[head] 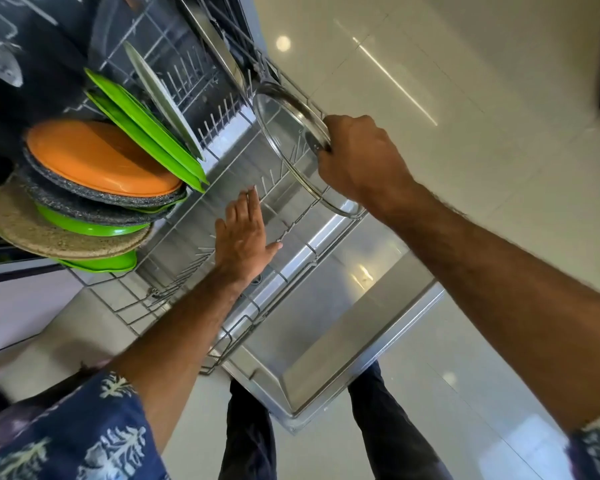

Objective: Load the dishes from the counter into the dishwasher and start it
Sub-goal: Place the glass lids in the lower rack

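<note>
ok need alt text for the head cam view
A person's right hand holds a glass lid on edge over the pulled-out dishwasher rack. Their open left hand hovers over the rack's bare middle, while green, orange and speckled plates stand at its left end.

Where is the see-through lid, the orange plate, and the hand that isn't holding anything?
glass lid [284, 129], head view, on the clear glass inside its metal rim.
orange plate [97, 157], head view, on the middle of its orange face.
left hand [245, 242], head view, on the back of the hand, fingers straight.
</note>
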`<state>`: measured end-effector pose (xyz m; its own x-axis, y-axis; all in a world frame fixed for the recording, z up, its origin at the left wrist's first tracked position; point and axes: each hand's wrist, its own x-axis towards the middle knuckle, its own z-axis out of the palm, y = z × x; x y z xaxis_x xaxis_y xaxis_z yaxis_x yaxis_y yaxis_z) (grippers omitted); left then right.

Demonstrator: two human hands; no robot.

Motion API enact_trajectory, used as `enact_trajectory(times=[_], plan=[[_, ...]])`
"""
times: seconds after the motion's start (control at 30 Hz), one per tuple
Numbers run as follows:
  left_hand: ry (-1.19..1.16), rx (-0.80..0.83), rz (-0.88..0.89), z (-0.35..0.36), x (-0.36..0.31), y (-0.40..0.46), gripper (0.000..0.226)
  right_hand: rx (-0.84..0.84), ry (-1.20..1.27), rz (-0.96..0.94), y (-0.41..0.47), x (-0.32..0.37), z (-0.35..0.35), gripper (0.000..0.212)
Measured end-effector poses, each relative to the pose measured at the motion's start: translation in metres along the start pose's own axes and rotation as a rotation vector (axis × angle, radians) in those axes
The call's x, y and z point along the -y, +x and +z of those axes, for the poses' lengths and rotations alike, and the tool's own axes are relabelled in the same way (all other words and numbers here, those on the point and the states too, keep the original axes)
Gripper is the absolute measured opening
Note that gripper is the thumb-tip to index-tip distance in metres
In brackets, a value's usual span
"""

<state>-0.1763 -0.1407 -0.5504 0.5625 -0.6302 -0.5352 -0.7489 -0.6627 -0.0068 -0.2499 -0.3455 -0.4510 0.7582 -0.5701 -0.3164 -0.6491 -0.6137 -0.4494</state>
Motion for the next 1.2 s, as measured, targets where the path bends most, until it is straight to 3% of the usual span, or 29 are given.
enact_trajectory(times=[0.23, 0.5, 0.67, 0.9, 1.2], plan=[[0.012, 0.019, 0.010, 0.001, 0.001, 0.002, 0.119, 0.102, 0.000, -0.030, 0.007, 0.005, 0.022, 0.028], [-0.027, 0.052, 0.022, 0.002, 0.004, 0.003, 0.119, 0.171, 0.077, -0.064, -0.010, -0.013, 0.031, 0.046], [-0.049, 0.100, 0.051, -0.016, 0.002, -0.011, 0.109, 0.301, 0.156, -0.020, -0.015, -0.012, 0.019, 0.065], [-0.094, 0.063, 0.049, -0.094, 0.000, -0.084, 0.086, 0.225, 0.135, -0.051, -0.070, 0.017, -0.055, 0.078], [-0.034, -0.086, 0.071, -0.257, 0.005, -0.251, 0.085, 0.246, -0.091, -0.231, -0.201, 0.122, -0.161, 0.092]])
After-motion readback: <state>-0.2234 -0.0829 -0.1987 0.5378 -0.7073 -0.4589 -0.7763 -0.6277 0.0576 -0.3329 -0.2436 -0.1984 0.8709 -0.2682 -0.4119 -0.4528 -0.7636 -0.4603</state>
